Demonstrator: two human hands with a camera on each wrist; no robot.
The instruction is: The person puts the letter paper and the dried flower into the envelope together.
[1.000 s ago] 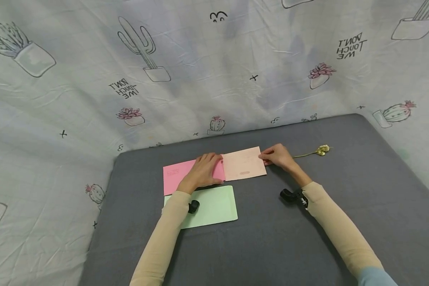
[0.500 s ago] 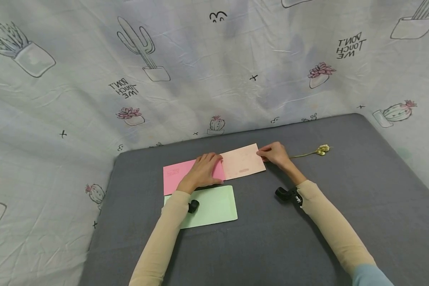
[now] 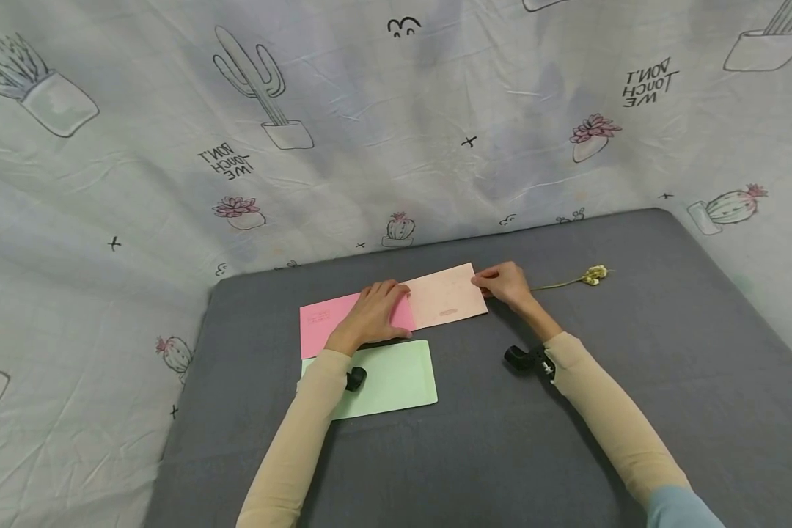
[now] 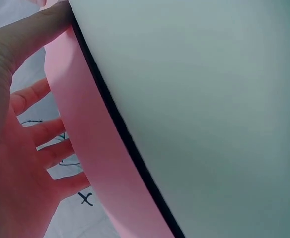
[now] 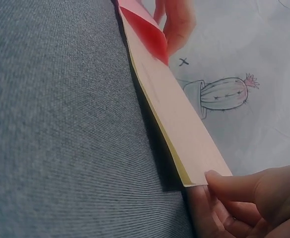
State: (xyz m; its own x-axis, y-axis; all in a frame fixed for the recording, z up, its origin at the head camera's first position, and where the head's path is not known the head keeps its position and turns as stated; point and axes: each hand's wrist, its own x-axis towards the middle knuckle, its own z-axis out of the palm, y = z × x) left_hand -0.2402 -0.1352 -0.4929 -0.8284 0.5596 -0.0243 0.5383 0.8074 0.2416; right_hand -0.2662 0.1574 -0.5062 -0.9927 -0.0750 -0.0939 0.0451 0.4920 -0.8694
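Note:
A pink envelope [image 3: 317, 326] lies on the grey table, its mouth facing right. My left hand [image 3: 371, 314] spans it, thumb at the near edge and fingers along the far edge. In the right wrist view the envelope's mouth [image 5: 150, 37] gapes around the end of a peach card [image 5: 175, 114]. In the head view the rest of the card [image 3: 444, 297] sticks out to the right. At its right end my right hand [image 3: 508, 284] pinches the card between thumb and fingers, seen closely in the right wrist view. The card's inserted end is hidden.
A pale green envelope [image 3: 396, 378] lies just in front of the pink one, partly under the left forearm. A dried flower [image 3: 594, 276] on a thin stem lies right of the right hand. Behind the table [image 3: 475, 455] hangs a cactus-print cloth [image 3: 369, 110].
My right hand has moved a little left along with the peach card, so slightly less of the card shows. My left hand has stayed on the pink envelope.

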